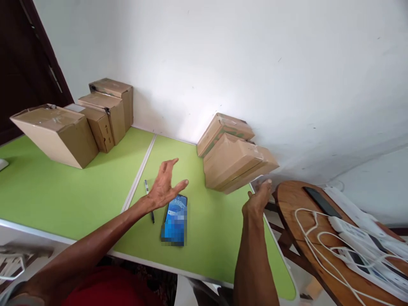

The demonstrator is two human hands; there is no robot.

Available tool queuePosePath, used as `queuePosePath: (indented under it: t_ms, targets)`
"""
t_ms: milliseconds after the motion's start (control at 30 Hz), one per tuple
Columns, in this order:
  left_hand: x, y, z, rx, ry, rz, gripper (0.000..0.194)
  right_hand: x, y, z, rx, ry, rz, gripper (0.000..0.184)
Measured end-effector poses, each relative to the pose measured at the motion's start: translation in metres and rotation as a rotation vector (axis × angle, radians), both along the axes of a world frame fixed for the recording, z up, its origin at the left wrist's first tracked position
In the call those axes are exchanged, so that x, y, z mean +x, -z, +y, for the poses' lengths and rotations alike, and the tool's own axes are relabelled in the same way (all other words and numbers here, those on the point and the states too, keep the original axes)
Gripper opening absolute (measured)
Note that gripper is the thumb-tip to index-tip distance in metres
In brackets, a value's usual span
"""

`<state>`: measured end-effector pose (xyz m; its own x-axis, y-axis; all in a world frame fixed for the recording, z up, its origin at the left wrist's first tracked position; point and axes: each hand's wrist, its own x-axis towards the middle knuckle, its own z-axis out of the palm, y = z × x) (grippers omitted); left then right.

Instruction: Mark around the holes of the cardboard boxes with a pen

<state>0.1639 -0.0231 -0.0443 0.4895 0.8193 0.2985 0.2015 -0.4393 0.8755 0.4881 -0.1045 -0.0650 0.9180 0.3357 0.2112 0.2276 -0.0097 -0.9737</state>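
Observation:
My left hand [165,185] hovers over the green table with thumb and fingers apart, holding nothing. Just below it lies a smartphone [174,221] with its screen lit, and a pen [147,187] passes partly under my wrist. My right hand [259,199] is by the table's right edge, close to the near lower corner of a cardboard box [234,163]. Its thumb and fingers look spread; whether it touches the box I cannot tell. Behind that box, another cardboard box [212,134] leans near the wall.
Several cardboard boxes [68,138] stand in a row at the left of the green table [105,199]. A pale seam [138,174] crosses the tabletop. On the right, a wooden table [293,204] carries power strips [360,242], white cables and a dark flat device [321,202].

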Motion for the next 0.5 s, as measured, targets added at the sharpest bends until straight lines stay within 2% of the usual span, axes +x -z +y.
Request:
queuePosePath:
  t_ms: [133,233,333,400,500]
  targets:
    - [0.057,0.000,0.014,-0.083,0.095,0.027,0.087,-0.008,0.005,0.007,-0.007,-0.080,0.058,0.090]
    - [0.082,0.001,0.025,-0.144,0.122,0.030,0.086,-0.031,0.010,-0.004,-0.028,-0.191,0.037,0.091]
    - [0.089,-0.001,0.037,-0.181,0.116,0.010,0.076,-0.046,0.009,-0.017,-0.030,-0.255,-0.001,0.089]
    - [0.087,-0.002,0.044,-0.217,0.116,0.000,0.080,-0.049,0.007,-0.022,-0.028,-0.319,-0.026,0.092]
    - [0.086,0.000,0.052,-0.269,0.156,-0.022,0.090,-0.053,0.004,-0.023,-0.023,-0.527,-0.059,0.100]
